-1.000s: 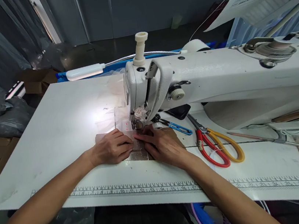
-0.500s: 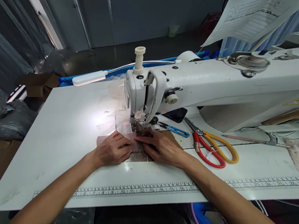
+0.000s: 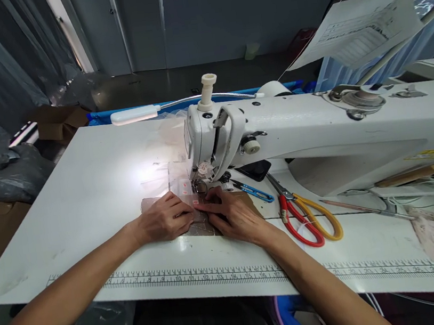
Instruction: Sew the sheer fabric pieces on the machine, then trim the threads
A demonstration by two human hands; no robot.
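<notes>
Left hand (image 3: 165,218) and right hand (image 3: 232,215) rest on a flat brown sheet (image 3: 202,228), grips unclear; a small pinkish-red mark (image 3: 195,202) now shows between them.

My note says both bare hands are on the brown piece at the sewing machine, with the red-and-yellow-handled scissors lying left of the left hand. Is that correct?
Not quite: the head view shows the scissors lying right of the right hand. The rest stands: that hand and the left hand are on the brown piece at the sewing machine.
</notes>
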